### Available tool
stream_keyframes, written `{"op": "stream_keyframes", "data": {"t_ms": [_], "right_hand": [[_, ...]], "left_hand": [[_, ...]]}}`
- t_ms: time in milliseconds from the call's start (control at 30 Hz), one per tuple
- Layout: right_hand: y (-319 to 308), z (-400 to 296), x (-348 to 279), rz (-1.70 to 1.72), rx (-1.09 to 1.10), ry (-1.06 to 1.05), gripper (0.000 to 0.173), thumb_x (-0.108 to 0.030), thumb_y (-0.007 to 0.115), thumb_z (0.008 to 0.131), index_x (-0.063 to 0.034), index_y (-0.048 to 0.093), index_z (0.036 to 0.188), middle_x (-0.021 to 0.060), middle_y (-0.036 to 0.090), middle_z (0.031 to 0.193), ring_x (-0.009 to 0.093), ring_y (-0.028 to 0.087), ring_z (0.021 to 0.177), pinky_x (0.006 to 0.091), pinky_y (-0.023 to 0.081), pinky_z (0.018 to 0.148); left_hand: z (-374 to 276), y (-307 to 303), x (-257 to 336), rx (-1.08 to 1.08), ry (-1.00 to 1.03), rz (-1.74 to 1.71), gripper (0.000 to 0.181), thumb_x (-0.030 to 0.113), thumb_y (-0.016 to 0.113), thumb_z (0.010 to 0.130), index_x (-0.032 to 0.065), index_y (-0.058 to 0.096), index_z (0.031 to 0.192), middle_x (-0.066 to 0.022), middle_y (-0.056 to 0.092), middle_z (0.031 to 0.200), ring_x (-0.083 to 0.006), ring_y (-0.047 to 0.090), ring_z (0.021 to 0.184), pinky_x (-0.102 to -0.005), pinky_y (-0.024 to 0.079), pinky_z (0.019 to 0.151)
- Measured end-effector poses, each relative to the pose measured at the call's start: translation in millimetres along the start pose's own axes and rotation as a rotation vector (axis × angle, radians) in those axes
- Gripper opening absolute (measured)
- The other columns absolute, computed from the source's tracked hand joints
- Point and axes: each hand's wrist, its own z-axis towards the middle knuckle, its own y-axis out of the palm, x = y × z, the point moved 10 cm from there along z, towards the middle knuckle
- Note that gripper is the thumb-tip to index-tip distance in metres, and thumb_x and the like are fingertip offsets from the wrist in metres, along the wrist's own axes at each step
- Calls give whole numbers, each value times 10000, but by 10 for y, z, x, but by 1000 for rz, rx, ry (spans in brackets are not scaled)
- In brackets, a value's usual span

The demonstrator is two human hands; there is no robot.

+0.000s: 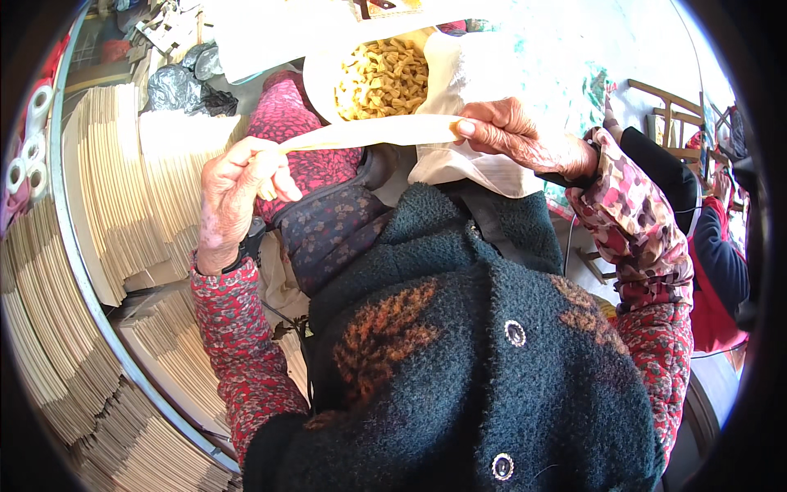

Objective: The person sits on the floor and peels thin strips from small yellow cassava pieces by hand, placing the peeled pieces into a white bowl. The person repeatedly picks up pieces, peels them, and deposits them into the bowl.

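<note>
A pale yellow flat strip (375,131), its material unclear, is stretched between my two hands above my lap. My left hand (243,184) pinches its left end, and a bit of yellow material shows below the curled fingers. The thumb and fingers of my right hand (513,135) grip the right end. Just beyond the strip stands a round white container (320,83) holding many small yellow knotted or folded pieces (384,77). A whitish cloth (452,163) hangs beside the container and under my right hand.
Tall stacks of flat cardboard (104,178) stand at the left behind a metal rail (80,270). Black plastic bags (175,89) lie at the upper left. Two wooden chairs or frames, one a wooden chair (670,114), are at the right, near a seated person in a red vest (713,289).
</note>
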Motion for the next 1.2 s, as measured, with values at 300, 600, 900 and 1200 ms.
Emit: {"op": "stream_keyframes", "data": {"t_ms": [300, 600, 900, 1200], "right_hand": [[-180, -199, 460, 62, 105, 95, 291, -251, 464, 1029, -6, 620, 1009, 28, 548, 809, 109, 492, 724, 239, 453, 679], [-501, -435, 566, -352, 683, -18, 449, -332, 468, 1016, 21, 473, 1294, 124, 634, 1083, 218, 619, 966, 301, 480, 829], [349, -222, 300, 454, 159, 167, 374, -325, 465, 1021, 15, 621, 999, 35, 615, 782, 97, 560, 687, 242, 479, 658], [304, -324, 184, 504, 34, 223, 249, -237, 466, 1026, -28, 570, 937, -45, 476, 655, 33, 431, 552, 198, 345, 497]], "left_hand": [[-89, -492, 39, 280, 77, -157, 253, 185, 556, 960, -65, 599, 967, -64, 558, 673, -146, 545, 556, -267, 473, 542], [-75, 280, 273, 200, 277, -71, 92, 20, 533, 955, -28, 582, 1016, -74, 635, 783, -126, 617, 658, -264, 513, 604], [59, 1824, 553, -185, 720, 482, 180, -1, 697, 784, -7, 646, 956, -96, 655, 789, -217, 658, 636, -310, 536, 571], [339, 1420, 411, -83, 647, 679, 652, 69, 771, 693, 19, 512, 1289, -159, 547, 1274, -340, 529, 1166, -422, 427, 1008]]}}
